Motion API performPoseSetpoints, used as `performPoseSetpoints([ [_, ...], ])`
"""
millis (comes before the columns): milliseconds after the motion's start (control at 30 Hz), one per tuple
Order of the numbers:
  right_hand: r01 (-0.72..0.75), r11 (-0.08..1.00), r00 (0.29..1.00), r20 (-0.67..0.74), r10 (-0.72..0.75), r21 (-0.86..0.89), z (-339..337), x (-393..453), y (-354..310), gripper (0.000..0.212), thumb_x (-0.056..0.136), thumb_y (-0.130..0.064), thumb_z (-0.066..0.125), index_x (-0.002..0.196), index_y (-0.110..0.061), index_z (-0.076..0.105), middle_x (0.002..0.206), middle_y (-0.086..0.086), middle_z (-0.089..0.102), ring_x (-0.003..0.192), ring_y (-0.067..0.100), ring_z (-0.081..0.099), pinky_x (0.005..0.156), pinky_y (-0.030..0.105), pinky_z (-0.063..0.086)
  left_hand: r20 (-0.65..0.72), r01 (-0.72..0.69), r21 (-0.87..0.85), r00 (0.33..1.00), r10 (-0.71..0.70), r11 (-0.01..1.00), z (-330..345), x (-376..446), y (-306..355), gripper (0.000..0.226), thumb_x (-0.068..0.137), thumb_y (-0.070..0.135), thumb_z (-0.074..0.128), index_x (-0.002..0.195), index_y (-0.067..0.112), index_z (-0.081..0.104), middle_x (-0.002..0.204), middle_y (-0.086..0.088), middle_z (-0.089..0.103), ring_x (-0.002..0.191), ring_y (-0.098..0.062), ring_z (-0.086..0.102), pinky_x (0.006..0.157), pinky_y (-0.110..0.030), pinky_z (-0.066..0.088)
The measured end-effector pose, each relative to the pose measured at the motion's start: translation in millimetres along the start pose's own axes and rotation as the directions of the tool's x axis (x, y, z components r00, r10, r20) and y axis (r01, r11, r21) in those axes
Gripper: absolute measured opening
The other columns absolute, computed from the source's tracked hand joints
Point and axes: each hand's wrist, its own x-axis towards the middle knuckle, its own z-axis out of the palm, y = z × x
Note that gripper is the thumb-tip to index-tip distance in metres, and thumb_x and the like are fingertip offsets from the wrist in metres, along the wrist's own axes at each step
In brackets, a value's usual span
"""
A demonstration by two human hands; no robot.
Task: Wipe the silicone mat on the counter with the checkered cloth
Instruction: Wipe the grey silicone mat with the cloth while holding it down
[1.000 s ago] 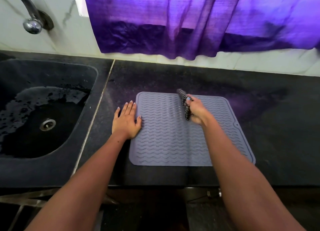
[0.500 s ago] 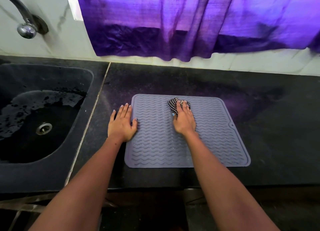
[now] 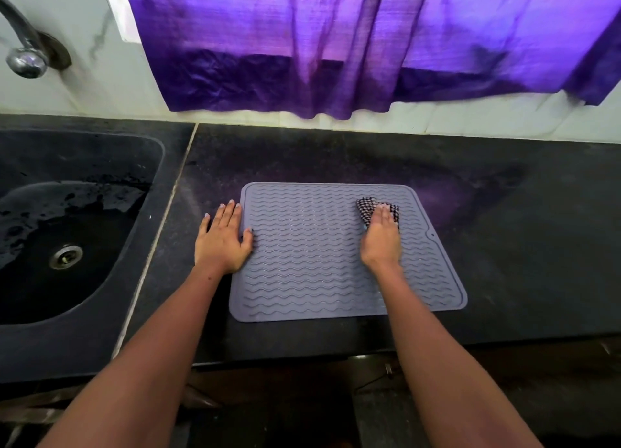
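silicone mat (image 3: 322, 256) lies flat on the dark counter (image 3: 504, 246), grey with wavy ridges and a raised rim, its near edge close to the counter's front lip and its far edge well short of the white wall. the checkered cloth (image 3: 369, 209) sits bunched on the mat's far right part, near that corner but inside the rim. the right hand (image 3: 381, 237) presses down on it, palm flat and fingers stretched forward together over the fabric — nothing is pinched, the cloth just shows beyond the fingertips. the left hand (image 3: 223, 239) lies flat at the mat's left edge, fingers spread and extended on the bare counter, thumb touching the rim; it holds nothing. between the two hands the ribbed surface is uncovered, and so is the whole near half of the mat. bare counter runs wide to the right of the mat and behind it. to the left, past a pale seam, the sink (image 3: 100, 313) is sunk into the counter — wet, with a metal drain (image 3: 66, 256) — and a tap (image 3: 23, 53) hangs above its far corner. a purple curtain (image 3: 369, 44) hangs on the wall, its hem clear above the counter.
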Motion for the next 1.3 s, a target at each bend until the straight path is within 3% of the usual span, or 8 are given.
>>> performPoseSetpoints([
  [200, 0.069, 0.996, 0.996, 0.046, -0.072, 0.047, 3, 5, 9, 0.062, 0.096, -0.009, 0.038, 0.150, -0.009, 0.010, 0.159, 0.006, 0.007, 0.147, 0.017, 0.008, 0.121, 0.031, 0.009, 0.000, 0.009, -0.002, 1.000, -0.009, 1.000, 0, -1, 3, 0.075, 0.084, 0.048, 0.009, 0.150, 0.012, 0.013, 0.158, -0.002, 0.010, 0.146, -0.014, 0.005, 0.119, -0.038, 0.000],
  [433, -0.181, 0.814, 0.983, 0.066, 0.174, 0.552, -38, 33, 25, 0.043, 0.098, -0.017, 0.043, 0.141, -0.010, 0.041, 0.134, 0.009, 0.053, 0.114, 0.024, 0.056, 0.097, 0.031, 0.043, 0.017, -0.007, -0.004, 1.000, 0.007, 1.000, -2, -1, 0, 0.073, 0.086, 0.049, 0.010, 0.150, 0.013, 0.013, 0.158, -0.001, 0.009, 0.146, -0.013, 0.004, 0.119, -0.038, 0.000],
  [533, -0.259, 0.848, 0.941, -0.078, 0.330, 0.462, -49, 14, 41, 0.049, 0.098, -0.015, 0.041, 0.146, -0.010, 0.030, 0.145, 0.015, 0.042, 0.131, 0.033, 0.041, 0.106, 0.035, 0.034, 0.018, -0.006, -0.009, 1.000, 0.006, 1.000, -2, 0, -1, 0.076, 0.084, 0.050, 0.009, 0.150, 0.014, 0.013, 0.158, -0.001, 0.010, 0.146, -0.013, 0.004, 0.119, -0.038, 0.000],
  [767, -0.033, 0.999, 0.999, 0.031, 0.033, 0.005, -14, -7, 65, 0.061, 0.099, -0.022, 0.035, 0.149, -0.003, 0.007, 0.158, 0.013, 0.005, 0.147, 0.025, 0.007, 0.120, 0.034, 0.009, 0.006, 0.002, -0.010, 1.000, -0.002, 1.000, -1, 0, 0, 0.075, 0.083, 0.050, 0.011, 0.150, 0.014, 0.015, 0.158, -0.002, 0.011, 0.146, -0.014, 0.006, 0.119, -0.038, 0.001],
  [967, -0.022, 0.993, 0.992, 0.125, 0.007, 0.119, -22, 5, 65, 0.061, 0.099, -0.018, 0.037, 0.150, -0.004, 0.007, 0.159, 0.011, 0.002, 0.147, 0.025, 0.006, 0.118, 0.033, 0.010, 0.003, 0.002, -0.015, 1.000, -0.002, 1.000, -3, -2, 2, 0.075, 0.083, 0.049, 0.011, 0.149, 0.013, 0.017, 0.158, -0.002, 0.012, 0.146, -0.014, 0.006, 0.118, -0.037, 0.000],
  [1100, -0.196, 0.859, 0.980, 0.056, 0.193, 0.473, -46, 14, 68, 0.054, 0.094, -0.024, 0.045, 0.144, -0.006, 0.035, 0.130, 0.005, 0.048, 0.116, 0.019, 0.052, 0.101, 0.027, 0.036, 0.008, 0.000, -0.014, 1.000, 0.000, 1.000, -4, -2, 1, 0.073, 0.085, 0.049, 0.012, 0.149, 0.014, 0.016, 0.158, -0.002, 0.012, 0.146, -0.014, 0.006, 0.118, -0.037, 0.000],
  [1200, -0.292, 0.854, 0.935, -0.061, 0.350, 0.430, -63, 0, 62, 0.053, 0.097, -0.022, 0.042, 0.147, -0.010, 0.028, 0.145, 0.012, 0.041, 0.129, 0.032, 0.042, 0.109, 0.036, 0.031, 0.014, -0.004, -0.011, 1.000, 0.004, 1.000, -4, -2, 1, 0.071, 0.087, 0.049, 0.013, 0.149, 0.014, 0.016, 0.158, -0.001, 0.011, 0.146, -0.014, 0.005, 0.119, -0.038, 0.001],
  [1300, -0.200, 0.946, 0.969, -0.094, 0.230, 0.255, -54, -35, 57, 0.052, 0.095, -0.009, 0.040, 0.145, -0.002, 0.026, 0.152, 0.017, 0.027, 0.135, 0.037, 0.035, 0.107, 0.040, 0.032, 0.016, -0.010, -0.015, 1.000, 0.010, 1.000, -5, -2, 1, 0.076, 0.083, 0.050, 0.010, 0.149, 0.015, 0.016, 0.158, -0.001, 0.011, 0.146, -0.014, 0.006, 0.118, -0.038, 0.001],
])
